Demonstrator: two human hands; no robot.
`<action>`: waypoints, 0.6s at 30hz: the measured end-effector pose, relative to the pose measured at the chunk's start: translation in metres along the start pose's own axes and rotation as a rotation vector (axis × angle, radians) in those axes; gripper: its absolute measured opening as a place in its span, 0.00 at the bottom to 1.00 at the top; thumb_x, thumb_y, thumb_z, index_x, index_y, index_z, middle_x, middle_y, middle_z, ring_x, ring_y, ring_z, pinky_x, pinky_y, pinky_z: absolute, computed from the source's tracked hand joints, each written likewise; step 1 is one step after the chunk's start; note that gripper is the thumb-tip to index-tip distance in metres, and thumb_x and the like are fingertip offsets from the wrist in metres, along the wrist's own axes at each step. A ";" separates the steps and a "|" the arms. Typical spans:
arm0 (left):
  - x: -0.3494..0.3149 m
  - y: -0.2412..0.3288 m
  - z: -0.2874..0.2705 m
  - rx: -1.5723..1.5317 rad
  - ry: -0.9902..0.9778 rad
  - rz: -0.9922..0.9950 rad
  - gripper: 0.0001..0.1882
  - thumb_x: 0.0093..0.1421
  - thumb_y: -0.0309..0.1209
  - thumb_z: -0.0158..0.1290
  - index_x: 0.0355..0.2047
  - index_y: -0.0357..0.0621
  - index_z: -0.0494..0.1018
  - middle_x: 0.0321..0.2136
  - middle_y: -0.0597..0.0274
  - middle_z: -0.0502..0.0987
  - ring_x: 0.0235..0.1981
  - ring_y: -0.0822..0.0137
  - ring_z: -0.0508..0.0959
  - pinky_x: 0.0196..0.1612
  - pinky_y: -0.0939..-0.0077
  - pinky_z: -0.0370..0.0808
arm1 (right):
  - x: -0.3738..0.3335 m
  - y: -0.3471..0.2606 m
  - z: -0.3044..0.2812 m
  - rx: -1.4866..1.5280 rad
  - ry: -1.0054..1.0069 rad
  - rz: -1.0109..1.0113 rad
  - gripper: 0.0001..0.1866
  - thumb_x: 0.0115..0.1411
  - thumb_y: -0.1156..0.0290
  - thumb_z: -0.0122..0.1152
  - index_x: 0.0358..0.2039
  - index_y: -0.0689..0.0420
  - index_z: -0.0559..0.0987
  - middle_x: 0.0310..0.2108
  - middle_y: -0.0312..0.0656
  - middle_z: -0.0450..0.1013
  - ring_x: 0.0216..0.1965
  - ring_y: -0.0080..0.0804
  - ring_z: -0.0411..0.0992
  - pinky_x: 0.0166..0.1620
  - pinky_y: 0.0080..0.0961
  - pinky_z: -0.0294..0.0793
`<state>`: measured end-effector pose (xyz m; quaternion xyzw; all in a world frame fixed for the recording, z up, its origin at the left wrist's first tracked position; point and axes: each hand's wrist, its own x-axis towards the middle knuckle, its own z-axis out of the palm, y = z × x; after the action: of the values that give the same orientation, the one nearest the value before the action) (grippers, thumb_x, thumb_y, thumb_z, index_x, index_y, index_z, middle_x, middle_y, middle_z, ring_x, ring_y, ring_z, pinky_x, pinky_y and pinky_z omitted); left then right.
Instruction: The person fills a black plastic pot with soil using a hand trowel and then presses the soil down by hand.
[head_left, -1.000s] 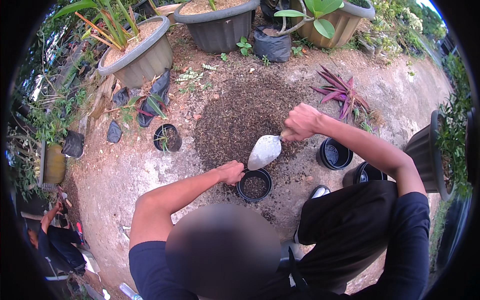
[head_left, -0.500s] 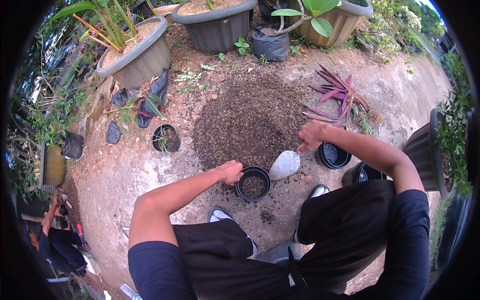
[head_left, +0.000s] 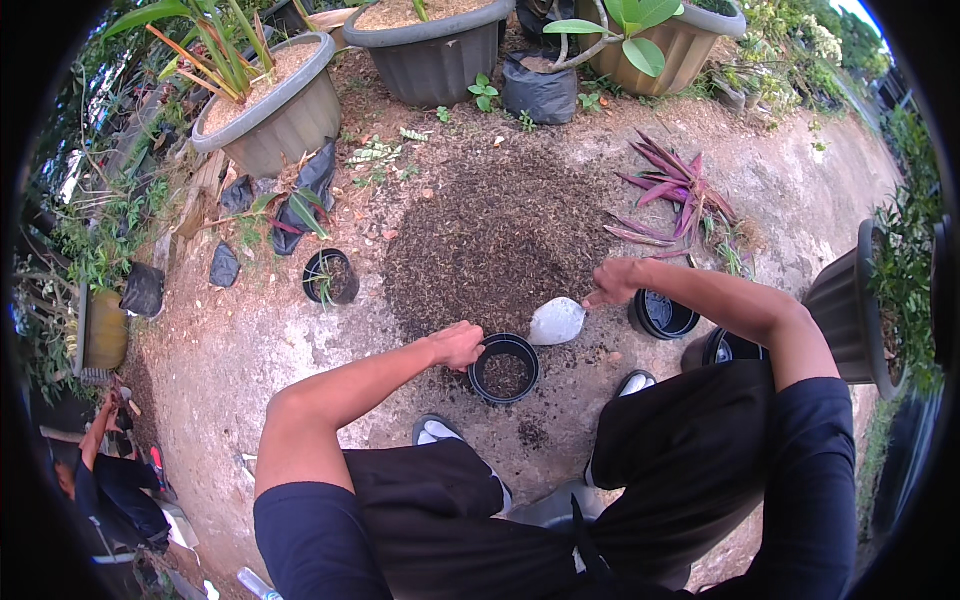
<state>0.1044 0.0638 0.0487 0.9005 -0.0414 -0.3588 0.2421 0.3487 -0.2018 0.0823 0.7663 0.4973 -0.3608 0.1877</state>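
Observation:
My left hand (head_left: 459, 346) is closed on the left rim of a small round black plant pot (head_left: 505, 346). Dark crumbly soil lies inside the pot, below its rim. With my right hand (head_left: 613, 281) I grip a pale metal hand trowel (head_left: 557, 321); my fingers hide most of its handle. The blade lies right beside the pot's upper right rim, and whether they touch I cannot tell. A broad spread of loose brown soil (head_left: 490, 230) covers the ground just beyond both hands.
Black pots (head_left: 665, 313) stand by my right knee. A small potted plant (head_left: 331, 277) is at left, uprooted purple-leaved plants (head_left: 680, 185) at right. Large planters (head_left: 430, 60) line the far side. Another person (head_left: 120, 490) sits at the far left.
My right hand and the trowel have shifted slightly left, bringing the blade's tip close to the pot's rim. The left hand and the pot stay nearly where they were.

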 end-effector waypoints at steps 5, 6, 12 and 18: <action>-0.001 0.005 -0.002 -0.016 0.004 -0.024 0.19 0.66 0.34 0.47 0.24 0.34 0.78 0.22 0.51 0.83 0.36 0.51 0.85 0.46 0.58 0.79 | 0.001 -0.001 0.012 0.107 0.101 0.002 0.47 0.62 0.25 0.44 0.25 0.65 0.83 0.27 0.57 0.80 0.36 0.55 0.81 0.43 0.47 0.80; -0.002 0.004 -0.001 -0.017 0.012 -0.025 0.19 0.66 0.34 0.47 0.24 0.34 0.78 0.22 0.51 0.83 0.36 0.51 0.85 0.46 0.58 0.79 | 0.000 -0.005 0.013 0.181 0.032 0.044 0.47 0.63 0.25 0.45 0.25 0.65 0.82 0.26 0.55 0.80 0.35 0.52 0.81 0.43 0.46 0.81; -0.001 0.000 0.000 -0.045 0.011 -0.026 0.19 0.67 0.34 0.47 0.25 0.34 0.78 0.23 0.52 0.83 0.37 0.52 0.85 0.47 0.58 0.79 | -0.006 -0.020 0.027 0.349 -0.079 0.099 0.46 0.63 0.27 0.46 0.24 0.65 0.81 0.23 0.49 0.79 0.29 0.42 0.82 0.39 0.42 0.81; -0.001 0.004 -0.003 -0.055 -0.027 -0.056 0.19 0.67 0.34 0.47 0.26 0.32 0.77 0.24 0.50 0.83 0.38 0.50 0.84 0.47 0.58 0.79 | -0.003 0.019 0.023 0.132 0.121 0.044 0.44 0.59 0.28 0.52 0.35 0.65 0.84 0.32 0.60 0.80 0.41 0.57 0.80 0.43 0.49 0.80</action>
<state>0.1060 0.0616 0.0525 0.8895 -0.0097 -0.3783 0.2560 0.3564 -0.2268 0.0682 0.8082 0.4660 -0.3416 0.1143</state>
